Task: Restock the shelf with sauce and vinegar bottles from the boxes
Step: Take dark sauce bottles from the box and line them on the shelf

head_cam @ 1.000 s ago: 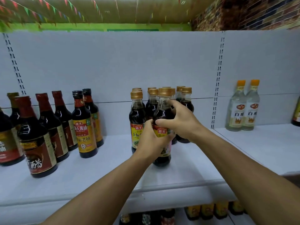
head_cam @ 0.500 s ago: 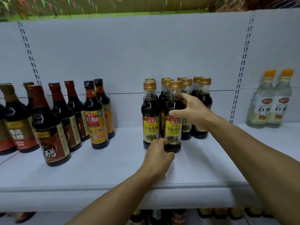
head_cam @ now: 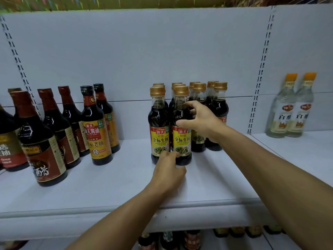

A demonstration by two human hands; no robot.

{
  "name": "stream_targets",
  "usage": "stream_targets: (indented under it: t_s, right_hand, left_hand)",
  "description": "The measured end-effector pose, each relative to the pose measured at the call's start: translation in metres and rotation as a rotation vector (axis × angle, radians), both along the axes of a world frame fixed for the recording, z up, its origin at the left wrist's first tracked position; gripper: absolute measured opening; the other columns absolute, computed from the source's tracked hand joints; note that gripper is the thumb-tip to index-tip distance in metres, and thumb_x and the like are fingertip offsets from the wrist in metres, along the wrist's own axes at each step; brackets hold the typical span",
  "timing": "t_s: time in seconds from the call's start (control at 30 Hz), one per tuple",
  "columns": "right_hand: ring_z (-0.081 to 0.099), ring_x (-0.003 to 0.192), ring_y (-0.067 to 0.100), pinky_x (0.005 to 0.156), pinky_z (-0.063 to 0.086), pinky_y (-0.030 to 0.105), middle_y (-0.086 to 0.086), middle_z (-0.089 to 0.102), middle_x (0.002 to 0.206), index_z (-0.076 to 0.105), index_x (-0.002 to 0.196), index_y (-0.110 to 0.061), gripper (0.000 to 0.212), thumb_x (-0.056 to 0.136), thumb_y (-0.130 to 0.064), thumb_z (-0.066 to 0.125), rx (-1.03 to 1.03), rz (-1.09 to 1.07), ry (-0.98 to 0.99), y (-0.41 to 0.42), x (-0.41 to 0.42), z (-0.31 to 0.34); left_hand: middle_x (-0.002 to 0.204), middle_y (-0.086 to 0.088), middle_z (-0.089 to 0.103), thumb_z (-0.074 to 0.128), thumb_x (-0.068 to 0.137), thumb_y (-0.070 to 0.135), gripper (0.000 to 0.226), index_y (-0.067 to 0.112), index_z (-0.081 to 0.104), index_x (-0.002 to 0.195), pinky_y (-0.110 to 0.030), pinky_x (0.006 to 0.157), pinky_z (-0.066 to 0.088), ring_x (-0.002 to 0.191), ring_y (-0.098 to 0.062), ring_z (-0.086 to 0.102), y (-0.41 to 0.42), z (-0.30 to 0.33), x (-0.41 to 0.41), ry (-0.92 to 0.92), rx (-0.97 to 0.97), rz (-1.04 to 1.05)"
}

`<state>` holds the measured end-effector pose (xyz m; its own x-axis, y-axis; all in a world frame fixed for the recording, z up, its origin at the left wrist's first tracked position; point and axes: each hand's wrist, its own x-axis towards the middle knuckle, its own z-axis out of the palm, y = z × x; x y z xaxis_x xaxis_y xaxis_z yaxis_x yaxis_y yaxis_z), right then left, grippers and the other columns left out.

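My right hand (head_cam: 203, 121) fingers loosely curled around front soy sauce bottle (head_cam: 182, 127) shoulder, upright on shelf (head_cam: 111, 188); left hand (head_cam: 168, 173) fingertips touching its base, no grip.

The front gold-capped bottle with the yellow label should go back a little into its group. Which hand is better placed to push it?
The right hand: its fingers curl around the front bottle at the shoulder. The left hand only touches its base with fingertips, low on the shelf.
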<state>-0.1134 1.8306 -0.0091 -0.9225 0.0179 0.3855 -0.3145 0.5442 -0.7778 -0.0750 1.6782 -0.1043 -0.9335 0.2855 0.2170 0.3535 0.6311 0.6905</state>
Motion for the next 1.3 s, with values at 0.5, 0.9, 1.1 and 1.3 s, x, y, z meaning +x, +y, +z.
stream_targets:
  t_s: [0.5,0.9,1.1,1.3]
  right_hand:
    - [0.056,0.108,0.008,0.095,0.049,0.034,-0.014,0.057,0.121,0.037,0.144,-0.022,0.074,0.082,-0.025,0.077,0.046,-0.095,-0.074,-0.007,0.025,-0.041]
    - [0.063,0.104,0.016,0.094,0.051,0.035,-0.002,0.069,0.112,0.064,0.117,-0.017,0.029,0.089,-0.021,0.068,0.156,-0.146,-0.162,-0.009,0.024,-0.079]
    - [0.061,0.110,0.018,0.097,0.049,0.035,-0.001,0.067,0.117,0.060,0.121,-0.017,0.034,0.088,-0.021,0.069,0.149,-0.152,-0.187,-0.013,0.030,-0.078]
    - [0.058,0.116,0.019,0.094,0.047,0.030,0.000,0.063,0.123,0.054,0.125,-0.017,0.037,0.090,-0.021,0.065,0.158,-0.179,-0.190,-0.018,0.048,-0.077]
  left_hand:
    - [0.143,-0.005,0.029,0.069,0.085,0.014,0.071,0.017,0.032,0.145,-0.042,0.109,0.040,0.130,-0.025,0.041,-0.031,0.013,-0.003,0.124,0.300,0.373]
    - [0.104,-0.001,0.067,0.067,0.072,-0.008,0.052,0.020,0.050,0.113,-0.036,0.080,0.058,0.095,-0.017,0.066,-0.034,0.006,-0.023,0.006,0.376,0.040]
    - [0.115,0.000,0.063,0.064,0.078,-0.010,0.059,0.021,0.043,0.124,-0.019,0.078,0.048,0.105,-0.012,0.061,-0.044,0.012,-0.016,-0.119,0.362,-0.053]
    - [0.125,-0.006,0.051,0.063,0.063,0.013,0.062,0.036,0.042,0.116,-0.049,0.099,0.050,0.118,-0.024,0.056,-0.043,0.009,-0.006,-0.133,0.390,-0.012]
